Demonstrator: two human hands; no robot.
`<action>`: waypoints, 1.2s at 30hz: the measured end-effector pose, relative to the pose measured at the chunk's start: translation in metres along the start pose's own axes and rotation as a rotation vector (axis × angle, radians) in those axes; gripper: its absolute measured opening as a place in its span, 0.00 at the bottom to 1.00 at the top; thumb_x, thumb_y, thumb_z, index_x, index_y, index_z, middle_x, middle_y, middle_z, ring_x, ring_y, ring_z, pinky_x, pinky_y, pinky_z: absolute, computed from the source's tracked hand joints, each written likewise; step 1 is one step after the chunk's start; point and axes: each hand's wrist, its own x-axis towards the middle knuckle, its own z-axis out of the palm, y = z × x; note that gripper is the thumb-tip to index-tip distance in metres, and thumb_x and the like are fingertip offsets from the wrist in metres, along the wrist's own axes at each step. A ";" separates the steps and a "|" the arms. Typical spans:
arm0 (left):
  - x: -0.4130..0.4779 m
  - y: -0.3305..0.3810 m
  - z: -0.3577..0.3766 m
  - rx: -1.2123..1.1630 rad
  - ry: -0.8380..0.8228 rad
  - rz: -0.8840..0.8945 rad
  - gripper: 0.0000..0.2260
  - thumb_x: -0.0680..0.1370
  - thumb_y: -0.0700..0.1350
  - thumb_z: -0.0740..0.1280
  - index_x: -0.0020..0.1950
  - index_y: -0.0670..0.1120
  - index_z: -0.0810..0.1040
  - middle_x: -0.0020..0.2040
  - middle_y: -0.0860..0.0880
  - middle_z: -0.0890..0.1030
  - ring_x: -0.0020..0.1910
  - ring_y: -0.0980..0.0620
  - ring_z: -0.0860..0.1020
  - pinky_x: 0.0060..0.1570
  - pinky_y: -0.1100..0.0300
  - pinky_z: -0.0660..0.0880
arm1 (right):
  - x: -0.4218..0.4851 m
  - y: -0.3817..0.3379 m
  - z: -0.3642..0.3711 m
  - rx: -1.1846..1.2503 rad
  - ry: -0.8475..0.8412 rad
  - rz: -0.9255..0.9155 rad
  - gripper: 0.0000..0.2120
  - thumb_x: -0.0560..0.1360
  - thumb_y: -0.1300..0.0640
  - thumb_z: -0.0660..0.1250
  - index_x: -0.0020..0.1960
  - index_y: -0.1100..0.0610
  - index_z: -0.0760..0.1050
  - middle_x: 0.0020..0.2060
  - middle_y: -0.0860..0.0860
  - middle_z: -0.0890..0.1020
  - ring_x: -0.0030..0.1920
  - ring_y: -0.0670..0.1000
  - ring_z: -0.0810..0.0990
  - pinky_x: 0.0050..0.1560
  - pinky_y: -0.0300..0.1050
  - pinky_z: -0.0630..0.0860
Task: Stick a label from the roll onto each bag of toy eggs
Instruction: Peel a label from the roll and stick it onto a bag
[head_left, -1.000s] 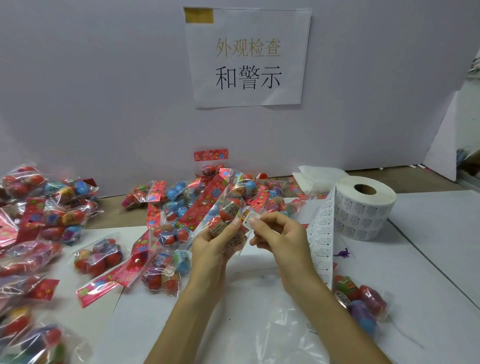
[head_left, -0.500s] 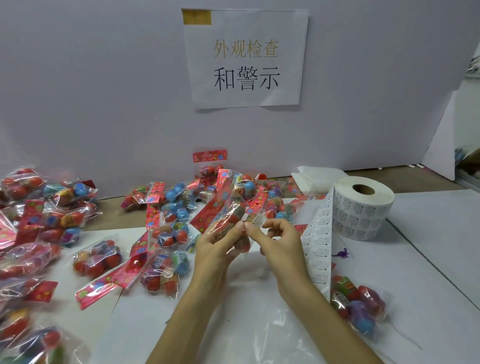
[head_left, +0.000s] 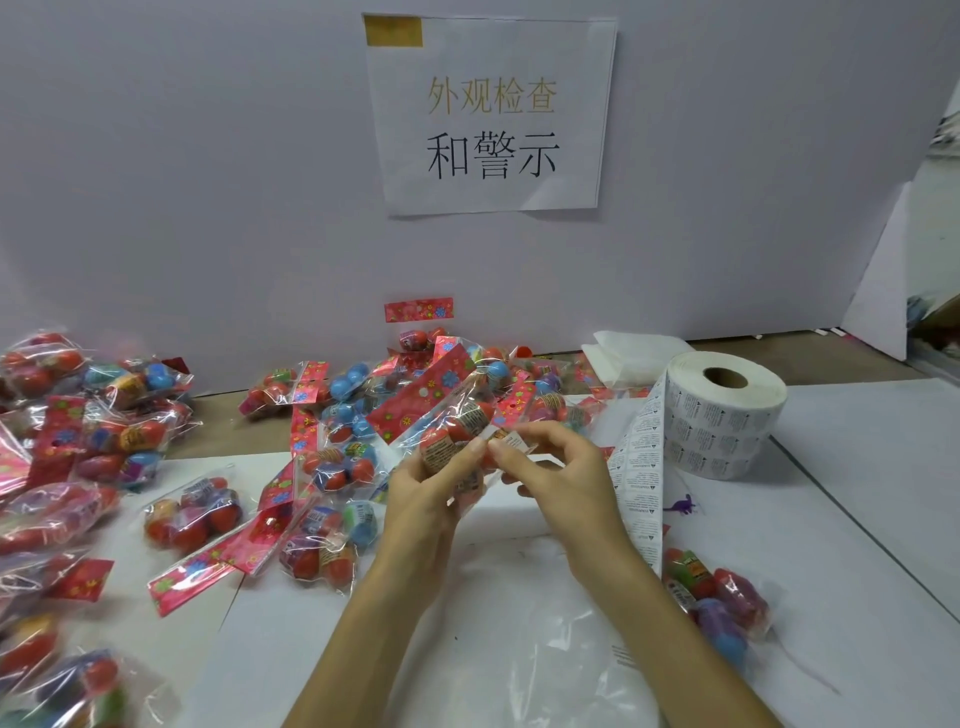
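Note:
My left hand (head_left: 423, 493) grips a clear bag of toy eggs (head_left: 451, 415) with a red flowered header, held up over the middle of the table. My right hand (head_left: 550, 475) pinches a small white label (head_left: 511, 441) against the bag's lower end, right beside my left thumb. The label roll (head_left: 724, 415) stands to the right, and its loose strip of labels (head_left: 641, 467) hangs down behind my right wrist.
Many more egg bags lie in a pile (head_left: 337, 415) behind my hands and in a heap on the left (head_left: 78, 441). One bag (head_left: 717, 597) lies at the right by the strip's end. A clear plastic sheet (head_left: 545, 649) covers the near table. A white board (head_left: 208, 182) walls the back.
Both hands have lowered slightly with the bag. My right hand has brought the label down onto the bag's lower end next to my left thumb.

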 end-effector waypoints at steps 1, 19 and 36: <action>0.000 0.000 0.000 0.022 -0.013 0.003 0.16 0.69 0.49 0.76 0.55 0.44 0.85 0.53 0.45 0.87 0.52 0.49 0.85 0.53 0.56 0.77 | 0.000 0.000 -0.001 0.008 -0.002 -0.008 0.06 0.72 0.56 0.78 0.47 0.52 0.82 0.39 0.42 0.85 0.35 0.47 0.84 0.37 0.36 0.77; 0.006 -0.001 -0.005 0.057 0.030 -0.017 0.23 0.68 0.48 0.75 0.61 0.42 0.82 0.53 0.45 0.87 0.51 0.49 0.85 0.49 0.58 0.77 | 0.000 -0.006 -0.001 0.067 -0.044 0.048 0.09 0.76 0.52 0.74 0.48 0.58 0.82 0.42 0.54 0.86 0.39 0.53 0.87 0.42 0.43 0.83; 0.005 -0.001 -0.004 0.071 -0.020 0.034 0.26 0.70 0.39 0.79 0.66 0.43 0.75 0.55 0.42 0.86 0.54 0.42 0.86 0.50 0.56 0.83 | 0.001 0.000 -0.001 0.101 -0.044 0.058 0.06 0.76 0.58 0.74 0.46 0.61 0.80 0.41 0.55 0.85 0.40 0.53 0.87 0.42 0.44 0.83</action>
